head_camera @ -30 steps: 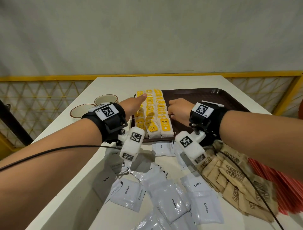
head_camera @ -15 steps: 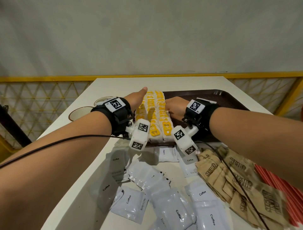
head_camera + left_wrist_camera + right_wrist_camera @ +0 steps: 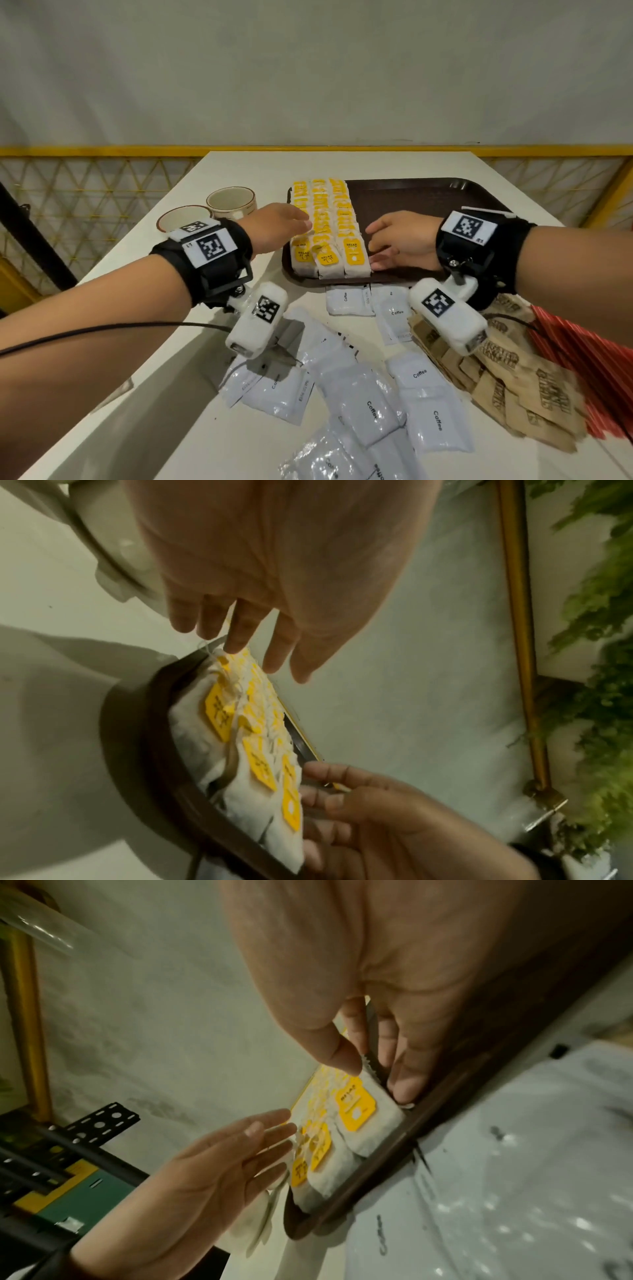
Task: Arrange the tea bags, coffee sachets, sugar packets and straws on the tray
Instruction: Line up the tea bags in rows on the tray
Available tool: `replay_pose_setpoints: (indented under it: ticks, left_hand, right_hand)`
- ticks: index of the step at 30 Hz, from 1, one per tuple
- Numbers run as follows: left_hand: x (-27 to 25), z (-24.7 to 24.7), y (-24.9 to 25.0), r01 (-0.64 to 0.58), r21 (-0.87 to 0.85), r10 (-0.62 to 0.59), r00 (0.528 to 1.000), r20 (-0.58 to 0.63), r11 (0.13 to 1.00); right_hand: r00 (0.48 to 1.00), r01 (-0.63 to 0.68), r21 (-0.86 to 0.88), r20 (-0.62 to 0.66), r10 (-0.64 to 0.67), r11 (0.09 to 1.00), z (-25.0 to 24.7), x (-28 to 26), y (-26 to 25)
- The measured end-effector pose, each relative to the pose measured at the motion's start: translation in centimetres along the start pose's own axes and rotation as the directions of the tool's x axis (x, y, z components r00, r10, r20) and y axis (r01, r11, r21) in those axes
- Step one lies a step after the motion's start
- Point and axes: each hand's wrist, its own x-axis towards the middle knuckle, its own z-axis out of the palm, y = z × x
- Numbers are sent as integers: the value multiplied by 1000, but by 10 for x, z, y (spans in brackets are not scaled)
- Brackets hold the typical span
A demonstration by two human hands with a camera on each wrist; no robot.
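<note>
Right wrist view alone shows my right hand (image 3: 394,1001) fingers straight against the tea bags (image 3: 327,233); my left hand (image 3: 274,228), flat, flanks them; the tray (image 3: 428,195) lies bare rightward.

My left hand (image 3: 274,226) and right hand (image 3: 404,240) flank the tea bags (image 3: 325,233), which fill the left strip of the tray (image 3: 411,198). Right of them the tray floor lies bare to its far rim, room for my fingers (image 3: 380,263). Two cups (image 3: 219,209) stand just left of the tray. Toward me the table (image 3: 171,428) is crowded: coffee sachets (image 3: 370,404) in the middle, sugar packets (image 3: 513,383) right, straws (image 3: 582,359) beyond them.
</note>
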Motion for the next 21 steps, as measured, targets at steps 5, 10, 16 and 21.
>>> replay_pose_setpoints:
  ticks: [5,10,16,21]
  left_hand:
    - [4,-5,2,-75,358,107,992,-69,931]
    - [6,0,3,-32,550,32,999,9,834]
    - [14,0,0,-17,608,7,1000,19,793]
    - [19,0,-1,-19,631,-6,999,37,776]
  right_hand:
    - [937,280,-485,-52,-347,829,14,3,-11]
    - [950,302,-669,156,-269,679,40,7,-21]
    - [965,236,-801,125,-232,550,47,12,-27]
    - [972,190,-814,79,-220,548,47,16,-25]
